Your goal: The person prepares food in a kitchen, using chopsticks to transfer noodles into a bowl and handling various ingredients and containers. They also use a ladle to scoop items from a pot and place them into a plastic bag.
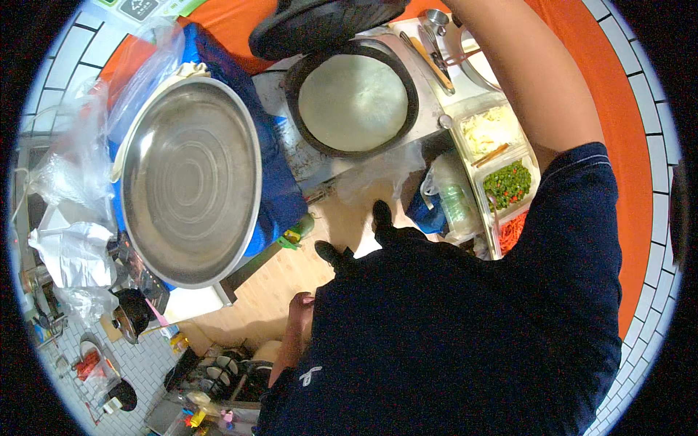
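Note:
My left hand (301,308) hangs low at my side, partly against my dark shirt; nothing shows in it. My right arm reaches up past the top edge, so my right hand is out of view. Before me a round black griddle (413,103) holds a pale, thin round layer (353,103), like a crepe. Above its far edge a black lid or pan (327,27) is tilted; what holds it is not visible. A large shallow metal pan (191,180) rests left of the griddle on a blue cloth (278,185).
On the right stand trays of shredded cabbage (491,131), chopped green and red peppers (507,185) and shredded carrot (512,234). Tongs and a wooden-handled tool (433,62) lie beside a white bowl (477,60). Plastic bags (71,158) crowd the left side.

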`<state>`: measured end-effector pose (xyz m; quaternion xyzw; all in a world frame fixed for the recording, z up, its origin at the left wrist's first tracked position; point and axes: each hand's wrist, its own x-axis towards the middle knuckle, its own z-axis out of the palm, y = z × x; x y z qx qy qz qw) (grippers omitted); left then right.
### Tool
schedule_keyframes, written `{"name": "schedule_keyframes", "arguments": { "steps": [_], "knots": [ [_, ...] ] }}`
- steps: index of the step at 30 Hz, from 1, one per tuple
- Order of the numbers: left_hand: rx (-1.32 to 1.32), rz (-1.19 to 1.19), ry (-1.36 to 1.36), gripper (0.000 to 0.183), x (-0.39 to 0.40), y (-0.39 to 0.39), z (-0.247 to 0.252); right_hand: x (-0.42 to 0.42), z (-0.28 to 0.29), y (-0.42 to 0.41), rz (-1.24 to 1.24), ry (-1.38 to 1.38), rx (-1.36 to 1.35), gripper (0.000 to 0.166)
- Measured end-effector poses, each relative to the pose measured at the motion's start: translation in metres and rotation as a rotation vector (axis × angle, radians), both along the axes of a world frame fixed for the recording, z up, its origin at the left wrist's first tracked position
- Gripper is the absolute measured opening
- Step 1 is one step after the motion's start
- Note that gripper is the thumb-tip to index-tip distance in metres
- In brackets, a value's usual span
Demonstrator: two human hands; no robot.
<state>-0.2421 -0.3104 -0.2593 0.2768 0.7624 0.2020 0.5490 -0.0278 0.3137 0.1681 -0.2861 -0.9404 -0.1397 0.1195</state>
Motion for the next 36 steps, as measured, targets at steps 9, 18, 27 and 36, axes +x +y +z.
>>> {"name": "schedule_keyframes", "arguments": {
  "steps": [9, 18, 27, 36],
  "knots": [
    [-0.098, -0.365, 0.255, 0.013, 0.01, -0.019, 0.003, -0.006, 0.004, 0.006, -0.066, -0.022, -0.05, 0.013],
    [-0.026, 0.049, 0.005, 0.031, 0.019, 0.015, 0.038, -0.007, 0.012, 0.0, -0.118, -0.03, -0.108, 0.014],
    [-0.055, 0.486, -0.413, 0.03, 0.011, 0.009, 0.022, -0.007, 0.009, 0.005, -0.049, -0.051, -0.022, 0.015],
    [-0.079, 0.2, -0.187, 0.026, 0.011, 0.016, 0.013, -0.008, 0.009, 0.008, -0.042, -0.042, -0.02, 0.014]
  ]
}}
